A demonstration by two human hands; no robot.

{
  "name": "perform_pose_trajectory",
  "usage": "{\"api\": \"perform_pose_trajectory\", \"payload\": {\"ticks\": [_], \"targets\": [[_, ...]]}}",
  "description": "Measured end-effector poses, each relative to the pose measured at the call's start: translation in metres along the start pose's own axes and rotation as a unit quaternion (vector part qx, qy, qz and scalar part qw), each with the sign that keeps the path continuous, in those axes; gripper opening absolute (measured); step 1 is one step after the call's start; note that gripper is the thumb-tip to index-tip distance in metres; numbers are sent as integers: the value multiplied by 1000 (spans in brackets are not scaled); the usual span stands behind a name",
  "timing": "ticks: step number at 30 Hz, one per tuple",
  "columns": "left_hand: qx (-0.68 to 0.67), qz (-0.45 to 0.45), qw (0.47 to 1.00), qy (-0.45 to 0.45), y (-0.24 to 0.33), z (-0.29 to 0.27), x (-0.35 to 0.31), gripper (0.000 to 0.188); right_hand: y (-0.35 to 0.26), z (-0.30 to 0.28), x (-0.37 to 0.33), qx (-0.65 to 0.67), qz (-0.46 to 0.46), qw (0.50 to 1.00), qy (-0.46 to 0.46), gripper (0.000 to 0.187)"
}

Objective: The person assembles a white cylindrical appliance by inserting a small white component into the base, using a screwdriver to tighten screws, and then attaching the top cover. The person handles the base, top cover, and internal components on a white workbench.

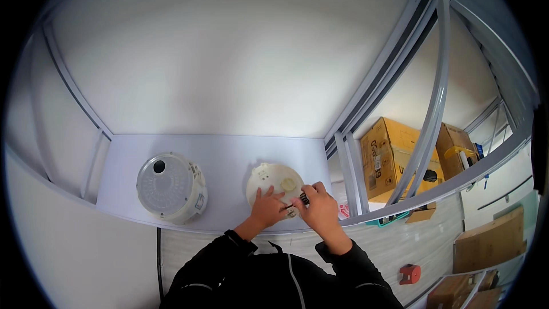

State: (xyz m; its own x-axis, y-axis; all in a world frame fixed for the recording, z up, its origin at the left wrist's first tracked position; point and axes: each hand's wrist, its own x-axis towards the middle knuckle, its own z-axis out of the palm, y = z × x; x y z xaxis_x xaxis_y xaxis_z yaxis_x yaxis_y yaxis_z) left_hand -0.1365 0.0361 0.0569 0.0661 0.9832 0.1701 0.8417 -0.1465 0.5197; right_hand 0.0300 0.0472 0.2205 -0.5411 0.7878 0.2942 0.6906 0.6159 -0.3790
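Observation:
A round cream-coloured plastic cover (273, 175), shaped like an appliance lid, lies flat on the white tabletop (229, 160) in front of me. My left hand (267, 209) rests on its near left part with the fingers spread. My right hand (320, 209) is closed round the dark ridged handle of a screwdriver (305, 198) at the cover's near right edge. The screwdriver's thin shaft points left toward the cover's near rim, close to my left fingers; its exact tip is hard to make out. A yellowish round patch (288, 184) shows on the cover.
To the left stands a white round appliance body (168, 189) with a dark round hole in its top. Grey metal frame posts (351, 174) border the table at right. Beyond them are cardboard boxes (394, 157), a teal tray (389, 220) and a red stool (410, 274) on the floor.

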Motion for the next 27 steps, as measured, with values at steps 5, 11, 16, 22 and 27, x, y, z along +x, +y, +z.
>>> {"api": "perform_pose_trajectory", "payload": {"ticks": [5,11,16,22,27], "targets": [[14,18,1000,-13,-2,1,0,28,10,2,2,-22,-163,986,31,32],[-10,27,999,29,-9,4,-7,24,-29,-6,-2,-79,-4,997,-24,31],[-1,131,988,79,-18,2,-1,25,-9,-1,-3,-63,-134,989,15,36],[-67,196,973,101,-30,11,9,21,-38,-3,-16,-74,-5,997,10,35],[-90,187,977,56,-32,13,14,22,-23,1,-18,-89,-28,995,24,36]]}}
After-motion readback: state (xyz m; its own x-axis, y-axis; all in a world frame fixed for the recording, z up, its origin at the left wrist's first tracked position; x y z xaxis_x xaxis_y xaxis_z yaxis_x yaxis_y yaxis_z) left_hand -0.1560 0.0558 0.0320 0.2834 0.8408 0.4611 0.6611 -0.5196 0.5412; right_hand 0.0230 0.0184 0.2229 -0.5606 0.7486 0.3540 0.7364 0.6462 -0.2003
